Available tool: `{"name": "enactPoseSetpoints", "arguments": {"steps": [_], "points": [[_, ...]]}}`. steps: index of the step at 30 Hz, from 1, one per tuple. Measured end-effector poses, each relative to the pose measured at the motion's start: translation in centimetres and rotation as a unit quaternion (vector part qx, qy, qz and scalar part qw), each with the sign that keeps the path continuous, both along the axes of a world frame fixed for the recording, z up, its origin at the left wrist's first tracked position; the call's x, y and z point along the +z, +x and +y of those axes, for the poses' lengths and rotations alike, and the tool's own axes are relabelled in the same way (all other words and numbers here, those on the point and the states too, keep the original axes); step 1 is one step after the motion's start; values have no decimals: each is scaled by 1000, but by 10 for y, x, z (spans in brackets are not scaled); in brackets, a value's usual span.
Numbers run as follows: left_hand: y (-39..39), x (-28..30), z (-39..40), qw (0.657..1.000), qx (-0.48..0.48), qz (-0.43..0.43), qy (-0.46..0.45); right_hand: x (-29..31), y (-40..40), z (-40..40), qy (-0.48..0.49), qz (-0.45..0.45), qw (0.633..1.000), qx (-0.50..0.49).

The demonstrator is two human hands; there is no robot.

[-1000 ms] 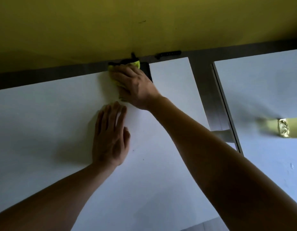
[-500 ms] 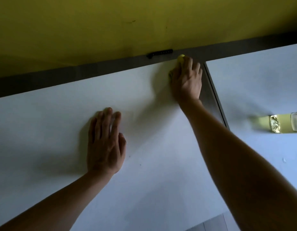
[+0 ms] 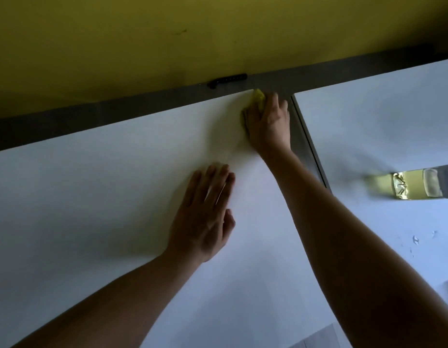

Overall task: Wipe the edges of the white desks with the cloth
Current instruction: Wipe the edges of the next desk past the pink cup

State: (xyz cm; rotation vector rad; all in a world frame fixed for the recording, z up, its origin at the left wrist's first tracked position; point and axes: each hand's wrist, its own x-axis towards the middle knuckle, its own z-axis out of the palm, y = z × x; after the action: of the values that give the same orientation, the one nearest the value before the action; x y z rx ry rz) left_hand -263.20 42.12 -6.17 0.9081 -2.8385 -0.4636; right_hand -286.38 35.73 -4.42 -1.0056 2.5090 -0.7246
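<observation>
Head view: the right hand (image 3: 268,124) curls over the yellow cloth (image 3: 258,99), pressing it onto the far right corner of the nearer white desk (image 3: 104,209), while the left hand (image 3: 205,217) lies flat with fingers straight on that desk, beside a second white desk (image 3: 383,116) at right.

Two bare forearms, no sleeves or jewellery

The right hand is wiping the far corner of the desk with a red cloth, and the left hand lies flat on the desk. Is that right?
Not quite. The cloth is yellow, not red; the head view shows it. The rest holds: the right hand presses it at the far corner of the desk, and the left hand lies flat on the desk.
</observation>
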Motion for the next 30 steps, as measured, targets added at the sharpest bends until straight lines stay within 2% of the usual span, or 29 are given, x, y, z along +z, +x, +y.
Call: {"name": "enactPoseSetpoints", "arguments": {"steps": [4, 9, 15, 20, 24, 30], "points": [[-2, 0, -2, 1000, -6, -16, -24, -1, -8, -44, 0, 14, 1000, -13], [-1, -1, 2, 999, -7, -23, -30, -3, -8, -29, -15, 9, 1000, -19], [-2, 5, 2, 1000, -8, -15, -25, 5, 12, 69, -2, -34, 999, -31], [-1, 6, 3, 1000, -9, -12, -23, 1, 33, 139, -22, -21, 998, -56], [-2, 7, 0, 999, -6, -5, -32, 0, 34, 121, -1, 1, 998, -65], [-3, 2, 0, 999, 5, 8, -36, 2, 6, 10, 0, -2, 1000, -25]]}}
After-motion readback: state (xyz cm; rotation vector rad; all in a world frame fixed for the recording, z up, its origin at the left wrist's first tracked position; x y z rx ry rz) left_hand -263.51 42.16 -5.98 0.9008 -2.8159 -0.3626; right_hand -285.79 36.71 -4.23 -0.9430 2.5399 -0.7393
